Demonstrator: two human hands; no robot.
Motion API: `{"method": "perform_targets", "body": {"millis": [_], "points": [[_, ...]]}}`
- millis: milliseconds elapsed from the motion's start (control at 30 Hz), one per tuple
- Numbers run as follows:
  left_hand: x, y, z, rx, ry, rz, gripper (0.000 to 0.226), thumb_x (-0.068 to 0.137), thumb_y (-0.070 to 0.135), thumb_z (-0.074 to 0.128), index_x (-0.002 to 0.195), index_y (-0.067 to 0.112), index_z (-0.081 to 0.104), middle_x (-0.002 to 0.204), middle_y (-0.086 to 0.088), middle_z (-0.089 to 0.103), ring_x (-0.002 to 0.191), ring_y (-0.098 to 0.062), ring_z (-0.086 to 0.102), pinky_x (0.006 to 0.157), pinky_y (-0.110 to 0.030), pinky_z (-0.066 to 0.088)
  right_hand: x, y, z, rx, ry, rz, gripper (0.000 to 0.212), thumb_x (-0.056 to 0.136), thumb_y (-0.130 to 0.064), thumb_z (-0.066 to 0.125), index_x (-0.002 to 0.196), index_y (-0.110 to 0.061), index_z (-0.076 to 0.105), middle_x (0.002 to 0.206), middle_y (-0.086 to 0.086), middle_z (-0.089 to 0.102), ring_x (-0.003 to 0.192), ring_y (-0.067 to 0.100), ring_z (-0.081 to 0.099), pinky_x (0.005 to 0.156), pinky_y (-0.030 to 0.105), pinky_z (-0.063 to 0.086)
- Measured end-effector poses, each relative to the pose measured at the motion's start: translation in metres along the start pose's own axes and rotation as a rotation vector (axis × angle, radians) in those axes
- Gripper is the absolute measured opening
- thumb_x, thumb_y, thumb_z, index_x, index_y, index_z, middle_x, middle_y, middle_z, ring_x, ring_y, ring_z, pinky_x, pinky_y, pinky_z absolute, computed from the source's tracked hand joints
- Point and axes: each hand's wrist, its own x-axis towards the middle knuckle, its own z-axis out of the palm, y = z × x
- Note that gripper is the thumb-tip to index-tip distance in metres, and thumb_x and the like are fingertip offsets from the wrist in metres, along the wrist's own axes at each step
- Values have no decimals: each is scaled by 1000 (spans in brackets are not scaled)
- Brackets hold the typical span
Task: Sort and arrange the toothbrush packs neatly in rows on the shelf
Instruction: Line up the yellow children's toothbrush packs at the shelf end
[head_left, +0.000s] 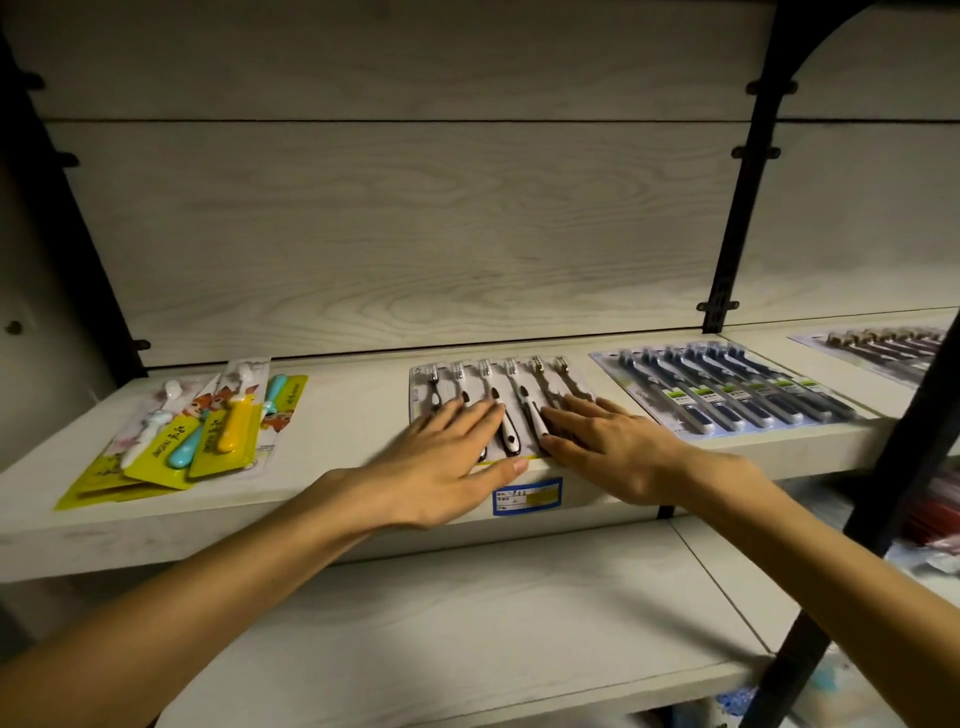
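A pack of several black-and-white toothbrushes (493, 384) lies flat at the middle of the pale wooden shelf (353, 410). My left hand (447, 462) rests flat on its left part, fingers straight, thumb along the pack's front edge. My right hand (608, 441) lies flat on its right part with spread fingers. To the left, a loose, overlapping heap of yellow children's toothbrush packs (197, 431) lies askew. To the right lies a pack of dark blue toothbrushes (727, 384), angled on the shelf.
Another toothbrush pack (883, 343) lies on the neighbouring shelf section at far right. Black metal uprights (737, 208) frame the bay. A blue price label (527, 496) sticks to the shelf's front edge. A lower shelf (467, 623) runs beneath my arms.
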Motion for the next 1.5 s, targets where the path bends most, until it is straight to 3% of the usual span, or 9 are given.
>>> {"method": "perform_targets", "body": {"millis": [100,233,367,633,767,900,1200,1300,1500], "points": [[-16,-4,-4,-80,-25,53,88,85,85,14,158,40,-6,164,18,-15,151,-8,-19,123,-31,-7,-5,-12,-16,-56,55,37,40,102,-54,35,126,-27,50,131,4,55,119,28,57,100,52,47],[-35,-30,-23,-57,157,34,78,89,81,15,158,44,9,166,17,-2,152,-6,-3,122,-33,3,16,-44,-25,-45,252,-21,54,100,-48,45,148,-22,39,150,7,45,136,29,44,111,52,39],[-55,-82,-43,55,224,-151,65,99,65,26,155,33,29,166,3,19,151,-18,19,121,-38,16,58,-98,-17,47,240,-171,58,101,-44,48,153,-22,35,157,5,38,145,24,32,117,47,31],[-92,-187,-55,19,441,-329,42,100,50,47,130,24,61,137,3,56,127,-23,52,99,-35,41,137,-188,-1,204,185,-251,61,98,-42,55,152,-19,37,153,6,45,137,27,46,110,37,39],[-104,-235,-58,-142,486,-445,35,100,39,52,129,23,64,136,-1,60,125,-23,55,99,-35,45,167,-228,2,310,207,-230,60,97,-50,53,148,-18,44,144,9,55,125,30,56,101,39,45],[-105,-249,-44,-203,457,-358,30,102,30,53,129,22,64,136,0,60,129,-21,50,108,-38,40,191,-258,7,367,297,-119,64,90,-64,53,136,-19,54,128,8,66,113,30,63,91,42,52],[-85,-236,-42,-274,502,-311,29,98,33,58,126,27,64,129,3,62,117,-17,56,96,-35,46,191,-241,12,521,446,76,59,80,-59,70,123,-20,66,111,4,73,103,25,67,80,34,54],[-76,-229,-45,-316,534,-307,27,94,36,64,119,26,68,124,4,64,102,-12,58,81,-28,43,184,-220,6,457,468,123,45,85,-54,65,109,-16,69,100,7,73,92,29,68,73,35,54],[-61,-222,-46,-267,514,-298,25,90,38,67,113,30,69,124,5,64,113,-20,59,89,-33,48,176,-186,8,99,382,161,50,86,-54,65,115,-13,66,111,10,67,97,30,62,72,32,45]]}}
